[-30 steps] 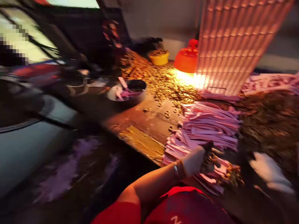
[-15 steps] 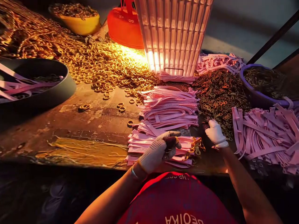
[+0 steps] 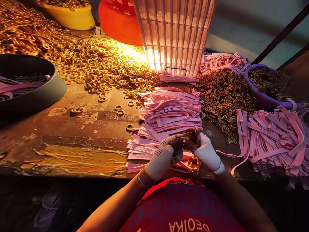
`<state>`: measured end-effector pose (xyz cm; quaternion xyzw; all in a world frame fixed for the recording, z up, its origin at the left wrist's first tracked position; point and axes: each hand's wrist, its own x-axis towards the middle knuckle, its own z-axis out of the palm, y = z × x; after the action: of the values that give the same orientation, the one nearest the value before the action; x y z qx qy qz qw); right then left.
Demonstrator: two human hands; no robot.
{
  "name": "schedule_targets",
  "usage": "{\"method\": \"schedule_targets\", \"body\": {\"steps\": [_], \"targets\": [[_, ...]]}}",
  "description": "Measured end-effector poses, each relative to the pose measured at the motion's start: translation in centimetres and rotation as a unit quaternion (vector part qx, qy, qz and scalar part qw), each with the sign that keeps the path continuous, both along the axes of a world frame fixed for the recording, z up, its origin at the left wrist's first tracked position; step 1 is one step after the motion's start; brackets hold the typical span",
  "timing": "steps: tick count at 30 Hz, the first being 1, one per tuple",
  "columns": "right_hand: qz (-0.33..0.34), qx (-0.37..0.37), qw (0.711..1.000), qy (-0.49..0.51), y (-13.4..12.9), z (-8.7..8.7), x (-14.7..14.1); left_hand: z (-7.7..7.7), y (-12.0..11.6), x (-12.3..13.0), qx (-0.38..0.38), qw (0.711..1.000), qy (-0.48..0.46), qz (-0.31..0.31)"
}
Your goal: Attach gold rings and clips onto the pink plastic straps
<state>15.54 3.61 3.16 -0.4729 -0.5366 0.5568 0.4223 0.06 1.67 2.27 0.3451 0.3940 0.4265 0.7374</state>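
My left hand [image 3: 163,158], in a dotted white glove with dark-stained fingers, is closed around a small gold metal ring [image 3: 184,140], only part of which shows. Against its fingertips, my right hand [image 3: 206,151], in a white glove, is pinched closed; what it grips is hidden by the dark fingertips. Both hands are above a row of pink straps [image 3: 138,149] near the table's front edge. Gold hardware [image 3: 193,164] is at the right ends of these straps, just below my right hand. Behind the hands lies a bigger stack of pink straps [image 3: 171,108].
Gold rings [image 3: 108,64] spread across the back left under a red lamp [image 3: 120,24]. Metal clasps [image 3: 224,100] are heaped at right, beside a purple basin [image 3: 259,93] and loose pink straps [image 3: 275,138]. A dark tub [image 3: 55,87] stands left, a yellow bowl [image 3: 74,16] behind.
My right hand has moved left from the edge of the clasp heap to meet my left hand. The left hand stays closed over the straps. The camera view has shifted slightly.
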Motion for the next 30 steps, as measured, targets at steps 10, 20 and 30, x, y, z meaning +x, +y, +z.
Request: {"method": "schedule_targets", "body": {"steps": [10, 20, 30], "targets": [[-0.003, 0.014, 1.000, -0.007, 0.0, -0.3, 0.3, 0.2, -0.1, -0.7, 0.022, 0.999, 0.025, -0.005], [-0.005, 0.167, 0.974, -0.151, -1.2, 0.4, 0.3, -0.7, 1.9, -1.4, -0.181, 0.982, -0.023, 0.047], [0.066, 0.038, 0.996, -0.045, -0.8, 1.7, 2.1, -0.4, 1.7, -2.0, -0.056, 0.994, 0.000, -0.099]]}}
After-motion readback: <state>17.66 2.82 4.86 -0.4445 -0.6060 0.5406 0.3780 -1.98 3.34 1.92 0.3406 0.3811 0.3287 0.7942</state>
